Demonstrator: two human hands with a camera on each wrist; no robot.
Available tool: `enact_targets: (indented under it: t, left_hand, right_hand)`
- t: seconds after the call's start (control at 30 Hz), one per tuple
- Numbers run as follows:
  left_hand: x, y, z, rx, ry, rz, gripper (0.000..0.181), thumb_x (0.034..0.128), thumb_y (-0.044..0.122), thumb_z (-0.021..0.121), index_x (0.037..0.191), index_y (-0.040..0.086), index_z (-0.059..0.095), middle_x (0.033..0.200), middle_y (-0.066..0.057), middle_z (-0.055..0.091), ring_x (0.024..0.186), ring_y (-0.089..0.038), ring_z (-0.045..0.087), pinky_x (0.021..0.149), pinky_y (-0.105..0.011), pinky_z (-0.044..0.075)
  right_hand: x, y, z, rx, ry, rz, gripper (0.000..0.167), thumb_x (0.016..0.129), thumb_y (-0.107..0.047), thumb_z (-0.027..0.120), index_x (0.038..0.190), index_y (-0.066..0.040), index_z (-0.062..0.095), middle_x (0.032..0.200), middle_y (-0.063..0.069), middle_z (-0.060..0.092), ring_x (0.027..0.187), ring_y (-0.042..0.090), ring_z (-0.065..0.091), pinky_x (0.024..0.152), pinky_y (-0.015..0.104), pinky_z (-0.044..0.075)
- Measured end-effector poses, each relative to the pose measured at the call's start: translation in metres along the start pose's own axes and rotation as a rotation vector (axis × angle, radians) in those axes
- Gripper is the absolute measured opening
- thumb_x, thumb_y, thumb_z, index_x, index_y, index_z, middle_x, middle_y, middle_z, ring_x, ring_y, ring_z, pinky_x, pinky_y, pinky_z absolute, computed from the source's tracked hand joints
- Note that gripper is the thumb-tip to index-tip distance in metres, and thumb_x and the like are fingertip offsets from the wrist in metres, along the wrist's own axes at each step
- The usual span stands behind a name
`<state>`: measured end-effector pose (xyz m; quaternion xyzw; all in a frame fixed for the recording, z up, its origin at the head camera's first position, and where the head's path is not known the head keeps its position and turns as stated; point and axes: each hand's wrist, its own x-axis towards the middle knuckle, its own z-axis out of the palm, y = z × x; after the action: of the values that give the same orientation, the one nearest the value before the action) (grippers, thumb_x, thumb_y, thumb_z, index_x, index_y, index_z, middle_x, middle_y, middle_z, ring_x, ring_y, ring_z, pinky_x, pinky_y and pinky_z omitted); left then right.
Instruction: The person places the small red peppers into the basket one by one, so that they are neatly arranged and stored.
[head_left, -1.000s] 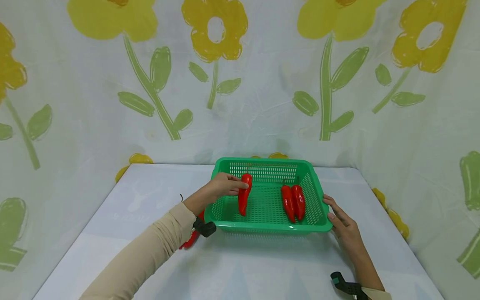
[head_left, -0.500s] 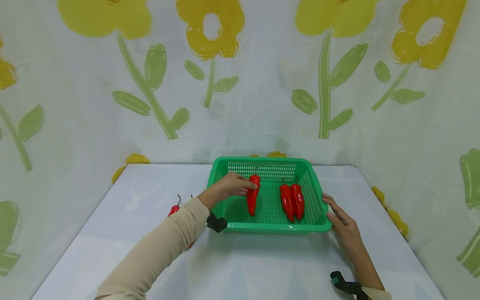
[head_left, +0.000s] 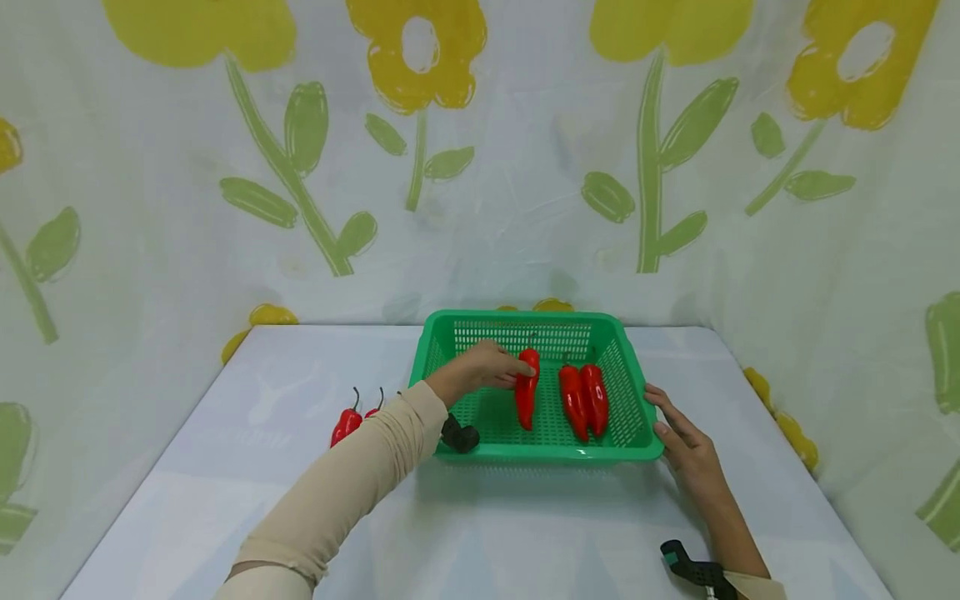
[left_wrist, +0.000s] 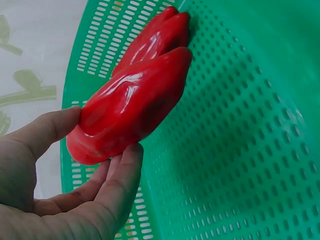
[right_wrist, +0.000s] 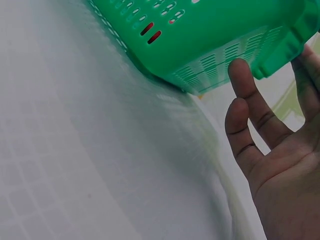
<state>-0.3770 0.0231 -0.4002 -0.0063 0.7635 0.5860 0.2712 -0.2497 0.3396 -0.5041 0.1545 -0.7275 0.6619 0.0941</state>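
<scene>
Pepper, glossy red, long and tapering, hangs nearly upright inside the green perforated plastic basket, stem up, its upper part pinched between thumb and fingers of the left hand. Tip on the basket floor or just above it? Can't tell. Placing looks to be the step in hand! Just to the right, two more shiny red tapered peppers sit side by side; the next move probably calls for settling the held one beside that pair, then loosening the pinch. Over at the basket's right edge, the right hand touches the rim, fingers fairly straight and apart, likely steadying it. Out left on the white table, red peppers with thin dark stems lie partly hidden by the beige sleeve.
</scene>
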Motion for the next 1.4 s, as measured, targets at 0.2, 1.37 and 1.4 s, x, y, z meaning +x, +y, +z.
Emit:
enact_targets:
  t: [0.2,1.37,1.4]
  left_hand:
    - [0.007,0.001,0.008,0.036,-0.033,-0.034,0.048,0.0852,0.011,0.08,0.12,-0.01,0.056,0.104,-0.017,0.064,0.094,-0.028,0.068,0.101,-0.046,0.05]
    - [0.036,-0.008,0.036,0.033,-0.058,-0.111,0.072,0.0876,0.006,0.077,0.144,-0.012,0.035,0.114,-0.025,0.06,0.109,-0.036,0.063,0.093,-0.04,0.055]
    - [0.036,-0.007,0.037,0.038,-0.06,-0.108,0.076,0.0882,0.007,0.076,0.146,-0.012,0.032,0.117,-0.026,0.059,0.112,-0.037,0.062,0.095,-0.041,0.054]
  right_hand:
    - [-0.001,0.003,0.0,-0.035,0.002,0.016,0.044,0.107,-0.007,0.044,0.15,0.0,0.041,0.161,0.003,0.032,0.147,0.004,0.024,0.103,0.015,0.04]
    - [0.001,0.007,-0.003,-0.069,0.015,-0.016,0.042,0.107,-0.007,0.044,0.149,0.0,0.043,0.161,0.008,0.032,0.148,0.007,0.024,0.106,0.015,0.036]
    - [0.001,0.006,-0.003,-0.068,0.016,-0.014,0.042,0.107,-0.007,0.044,0.149,-0.001,0.043,0.161,0.008,0.032,0.148,0.008,0.024,0.106,0.015,0.036]
